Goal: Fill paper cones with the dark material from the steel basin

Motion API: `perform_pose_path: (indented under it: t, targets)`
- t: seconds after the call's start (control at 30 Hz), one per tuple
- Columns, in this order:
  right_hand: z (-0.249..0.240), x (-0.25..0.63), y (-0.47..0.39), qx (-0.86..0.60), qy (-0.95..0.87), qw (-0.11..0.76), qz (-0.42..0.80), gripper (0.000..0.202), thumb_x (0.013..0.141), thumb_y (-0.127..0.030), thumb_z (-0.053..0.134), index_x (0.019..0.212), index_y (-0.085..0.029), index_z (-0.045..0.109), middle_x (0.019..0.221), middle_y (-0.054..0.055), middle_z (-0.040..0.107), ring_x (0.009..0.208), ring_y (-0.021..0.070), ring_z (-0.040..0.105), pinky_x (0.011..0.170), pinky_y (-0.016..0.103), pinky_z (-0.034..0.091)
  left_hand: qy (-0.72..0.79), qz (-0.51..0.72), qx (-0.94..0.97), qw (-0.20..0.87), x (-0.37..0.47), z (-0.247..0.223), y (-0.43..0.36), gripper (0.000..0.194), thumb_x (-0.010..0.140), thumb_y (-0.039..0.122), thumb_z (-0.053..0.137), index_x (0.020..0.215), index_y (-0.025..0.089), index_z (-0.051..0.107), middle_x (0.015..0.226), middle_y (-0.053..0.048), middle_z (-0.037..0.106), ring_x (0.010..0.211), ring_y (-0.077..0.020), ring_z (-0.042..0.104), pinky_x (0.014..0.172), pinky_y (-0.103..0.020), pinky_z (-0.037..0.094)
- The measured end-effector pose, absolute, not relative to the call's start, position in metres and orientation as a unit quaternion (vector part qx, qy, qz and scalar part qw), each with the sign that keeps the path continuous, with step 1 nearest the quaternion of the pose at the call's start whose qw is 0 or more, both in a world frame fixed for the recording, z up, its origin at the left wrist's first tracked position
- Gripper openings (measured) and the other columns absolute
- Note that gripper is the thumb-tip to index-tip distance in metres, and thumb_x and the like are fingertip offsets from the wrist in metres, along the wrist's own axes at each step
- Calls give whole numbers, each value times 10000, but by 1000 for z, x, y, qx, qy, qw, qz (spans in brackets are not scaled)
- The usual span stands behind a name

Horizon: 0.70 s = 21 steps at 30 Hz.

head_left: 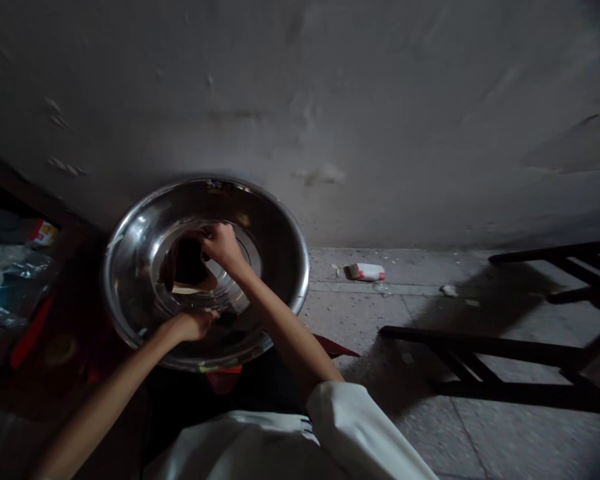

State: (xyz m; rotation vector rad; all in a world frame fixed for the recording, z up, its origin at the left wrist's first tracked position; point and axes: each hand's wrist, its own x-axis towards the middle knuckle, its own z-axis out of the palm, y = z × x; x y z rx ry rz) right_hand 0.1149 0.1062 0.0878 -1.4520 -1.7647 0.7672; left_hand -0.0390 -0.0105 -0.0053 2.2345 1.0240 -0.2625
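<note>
I see the metal basin's [277,243] rim close against the grey wall [380,133] at centre-left, with floor [330,307] running right towards dark furniture legs [485,344]. A white-and-red box [367,272] lies between, near the wall; plastic bags [17,267] crowd the left edge. Inside the basin sits a dark object [186,262] with a tan lower edge. My right hand [221,244] reaches across, its grip pinching that object's upper right side; my left hand [195,325] curls below, its hold unclear to me.
</note>
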Motion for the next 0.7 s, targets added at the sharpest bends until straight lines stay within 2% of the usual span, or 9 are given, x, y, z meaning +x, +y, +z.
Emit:
perform_pose_path:
  t: [0.07, 0.13, 0.27, 0.33, 0.5, 0.63, 0.7]
  targets:
    - [77, 111, 114, -538, -666, 407, 320, 236, 876, -161, 592, 964, -99, 802, 998, 139, 785, 865, 189, 693, 764, 229, 433, 370, -102, 855, 348, -31, -38, 6, 509, 939, 244, 442, 1422, 134, 561, 1526, -142, 489, 1431, -280, 441, 1166, -417, 343]
    - [64, 108, 119, -515, -642, 449, 348, 255, 874, -153, 591, 1013, -105, 799, 985, 94, 792, 880, 173, 702, 780, 210, 446, 320, -103, 862, 380, -21, -65, 19, 551, 980, 313, 423, 1472, 76, 495, 1587, -165, 385, 1514, -289, 291, 1235, -457, 228]
    - [37, 107, 124, -479, -612, 499, 383, 259, 852, -170, 619, 1028, -110, 798, 983, 73, 791, 908, 166, 708, 819, 208, 469, 236, -65, 882, 403, -9, -102, 28, 563, 1029, 379, 371, 1510, 95, 442, 1599, -155, 373, 1536, -224, 238, 1280, -418, 72]
    - [27, 110, 125, -456, -604, 520, 395, 271, 843, -145, 606, 1034, -117, 796, 1008, 73, 790, 929, 159, 707, 841, 207, 475, 236, -65, 882, 402, -8, -114, 26, 595, 1027, 384, 379, 1539, 82, 384, 1623, -164, 320, 1548, -222, 195, 1281, -426, 20]
    - [18, 125, 124, -430, -603, 535, 406, 265, 854, -142, 590, 1010, -162, 803, 977, 39, 794, 871, 140, 701, 803, 203, 482, 258, -118, 851, 442, -13, -126, 12, 646, 1043, 400, 287, 1592, 64, 245, 1667, -161, 202, 1567, -235, 76, 1280, -438, 4]
    - [14, 137, 126, -449, -601, 544, 375, 212, 858, -167, 615, 914, -169, 819, 762, -5, 765, 692, 124, 657, 672, 197, 450, 233, -155, 816, 505, -17, -119, 3, 627, 1047, 391, 282, 1596, 90, 247, 1683, -123, 165, 1565, -258, 54, 1279, -427, 43]
    - [12, 141, 126, -459, -595, 552, 361, 192, 862, -181, 626, 849, -175, 818, 718, -14, 751, 656, 123, 646, 640, 202, 437, 236, -151, 805, 522, -19, -114, 2, 610, 1058, 393, 253, 1597, 108, 256, 1685, -108, 165, 1564, -257, 69, 1277, -428, 61]
